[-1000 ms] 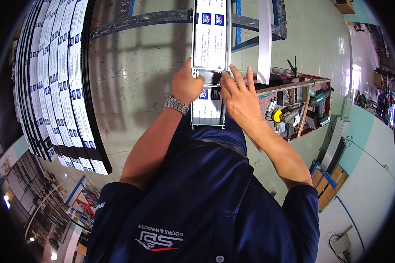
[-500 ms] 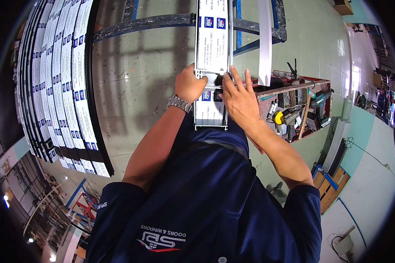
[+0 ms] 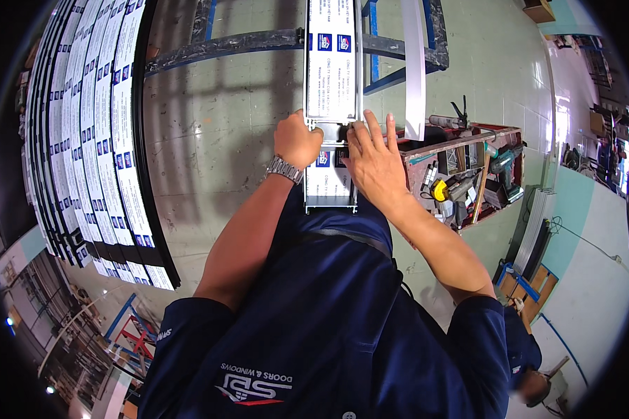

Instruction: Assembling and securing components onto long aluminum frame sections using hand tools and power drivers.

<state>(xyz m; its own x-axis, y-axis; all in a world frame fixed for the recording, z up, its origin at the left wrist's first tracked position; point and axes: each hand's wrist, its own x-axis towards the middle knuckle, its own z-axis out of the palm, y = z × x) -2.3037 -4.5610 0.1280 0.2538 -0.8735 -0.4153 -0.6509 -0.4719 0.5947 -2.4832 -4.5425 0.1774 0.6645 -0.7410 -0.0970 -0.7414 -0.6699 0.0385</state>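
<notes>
A long aluminium profile (image 3: 332, 80) covered with white printed film runs away from my waist. Close to me, a shorter film-covered piece (image 3: 327, 183) lies in line with it, and a narrow bare metal section shows between the two. My left hand (image 3: 297, 141), with a metal watch on its wrist, is curled round the left edge at this junction, its thumb over the rim. On the right edge rests my right hand (image 3: 377, 157), index finger at the junction and the other visible fingers stretched out and apart. Its thumb is mostly hidden.
A blue metal stand (image 3: 258, 40) supports the profile. A white strip (image 3: 414, 84) juts toward me on the right, above a red toolbox (image 3: 426, 157) with drills. Stacked film-covered profiles (image 3: 129, 140) stand left. A bent-over person (image 3: 521, 349) is at lower right.
Another person has come into view at the lower right. The profile and both hands appear slightly lower and further left; my hands keep nearly the same hold at the junction.
</notes>
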